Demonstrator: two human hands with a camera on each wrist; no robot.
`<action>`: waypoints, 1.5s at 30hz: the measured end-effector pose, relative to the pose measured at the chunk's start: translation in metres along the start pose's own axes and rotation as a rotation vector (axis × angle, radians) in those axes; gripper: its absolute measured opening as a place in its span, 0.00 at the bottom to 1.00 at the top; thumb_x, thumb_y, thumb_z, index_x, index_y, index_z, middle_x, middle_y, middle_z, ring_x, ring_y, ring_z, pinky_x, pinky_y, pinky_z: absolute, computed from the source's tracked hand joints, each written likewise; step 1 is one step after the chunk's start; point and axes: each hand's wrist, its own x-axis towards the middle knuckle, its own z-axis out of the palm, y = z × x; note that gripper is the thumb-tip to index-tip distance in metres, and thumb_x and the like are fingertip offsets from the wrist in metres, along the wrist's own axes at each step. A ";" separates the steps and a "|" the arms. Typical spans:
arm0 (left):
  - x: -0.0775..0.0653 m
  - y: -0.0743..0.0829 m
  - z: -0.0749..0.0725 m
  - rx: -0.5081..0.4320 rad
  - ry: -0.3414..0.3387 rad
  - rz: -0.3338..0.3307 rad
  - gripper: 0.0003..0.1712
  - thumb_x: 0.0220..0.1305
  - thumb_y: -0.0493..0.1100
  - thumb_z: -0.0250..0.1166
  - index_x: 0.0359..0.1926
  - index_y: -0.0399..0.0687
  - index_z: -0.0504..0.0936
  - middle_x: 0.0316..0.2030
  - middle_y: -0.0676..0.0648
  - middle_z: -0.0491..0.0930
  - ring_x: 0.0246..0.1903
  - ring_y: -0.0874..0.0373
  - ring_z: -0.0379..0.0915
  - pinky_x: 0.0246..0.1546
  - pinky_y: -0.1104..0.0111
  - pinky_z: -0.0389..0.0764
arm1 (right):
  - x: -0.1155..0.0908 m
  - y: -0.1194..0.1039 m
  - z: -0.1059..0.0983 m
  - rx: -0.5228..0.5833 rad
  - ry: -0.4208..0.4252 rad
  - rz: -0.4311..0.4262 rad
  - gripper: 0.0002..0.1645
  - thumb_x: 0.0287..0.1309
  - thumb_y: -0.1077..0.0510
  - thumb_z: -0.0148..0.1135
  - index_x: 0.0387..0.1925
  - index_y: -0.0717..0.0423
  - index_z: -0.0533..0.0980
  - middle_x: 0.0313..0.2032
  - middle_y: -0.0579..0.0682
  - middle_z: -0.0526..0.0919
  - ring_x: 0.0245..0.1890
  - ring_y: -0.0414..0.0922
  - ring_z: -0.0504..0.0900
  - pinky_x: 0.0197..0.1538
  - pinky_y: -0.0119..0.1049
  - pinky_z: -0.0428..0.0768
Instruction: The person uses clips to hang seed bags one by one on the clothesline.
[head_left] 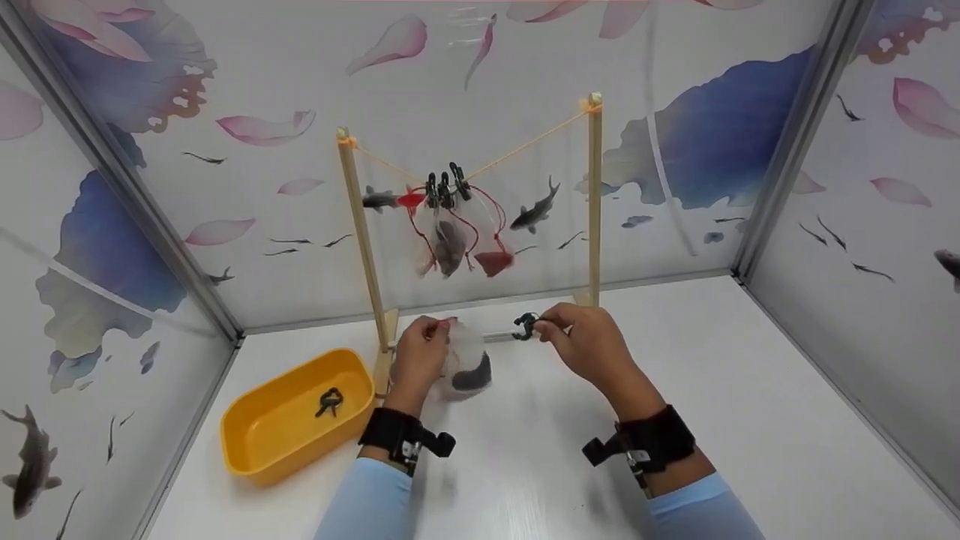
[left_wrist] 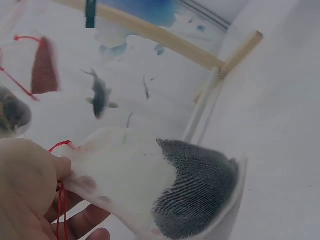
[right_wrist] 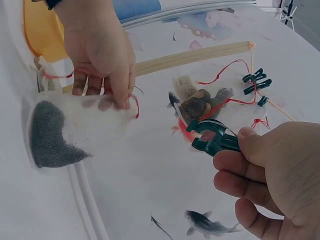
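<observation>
My left hand (head_left: 422, 358) pinches the top edge of a sheer white drawstring pouch (left_wrist: 120, 165). Through its fabric a dark, finely ridged mass (left_wrist: 197, 192) shows in the bottom, and red cords (left_wrist: 60, 205) hang by my fingers. To the right, my right hand (head_left: 592, 346) grips a dark green spring clip (right_wrist: 217, 140) by its handles, between thumb and fingers. The clip's jaws stand apart with nothing between them and point toward the pouch. Above both hands, a sagging orange string (head_left: 525, 148) bears several dark clips (head_left: 444, 187) with pouches hanging from them.
The string runs between two wooden posts, left (head_left: 360, 240) and right (head_left: 595, 202). A yellow tub (head_left: 259, 457) at the left holds another dark clip (head_left: 329, 403). Patterned panels (head_left: 300, 67) enclose the white table (head_left: 750, 420) at the back and sides.
</observation>
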 end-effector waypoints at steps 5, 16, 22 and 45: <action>0.000 0.014 -0.043 -0.056 0.186 0.011 0.14 0.89 0.51 0.62 0.54 0.48 0.86 0.47 0.44 0.86 0.47 0.49 0.80 0.49 0.61 0.84 | 0.022 -0.013 -0.010 0.018 0.014 -0.032 0.08 0.78 0.55 0.73 0.46 0.55 0.91 0.37 0.48 0.97 0.35 0.44 0.94 0.39 0.43 0.89; 0.035 0.083 -0.103 0.081 0.486 0.313 0.17 0.89 0.52 0.62 0.52 0.42 0.86 0.44 0.41 0.89 0.42 0.45 0.83 0.41 0.58 0.77 | 0.118 -0.072 -0.055 0.047 0.152 -0.116 0.14 0.83 0.52 0.68 0.50 0.60 0.89 0.39 0.53 0.97 0.36 0.49 0.95 0.37 0.35 0.84; 0.059 0.132 -0.109 0.137 0.470 0.391 0.17 0.88 0.52 0.64 0.52 0.42 0.89 0.49 0.41 0.90 0.48 0.44 0.88 0.45 0.52 0.83 | 0.172 -0.103 -0.055 0.002 0.148 -0.135 0.15 0.84 0.51 0.66 0.53 0.59 0.89 0.43 0.53 0.96 0.39 0.49 0.94 0.44 0.42 0.86; 0.073 0.179 -0.089 0.171 0.364 0.331 0.13 0.85 0.50 0.68 0.54 0.51 0.95 0.47 0.48 0.94 0.45 0.49 0.89 0.45 0.52 0.84 | 0.240 -0.128 -0.009 -0.196 -0.008 -0.021 0.16 0.82 0.49 0.70 0.56 0.54 0.92 0.56 0.55 0.83 0.58 0.56 0.78 0.62 0.51 0.81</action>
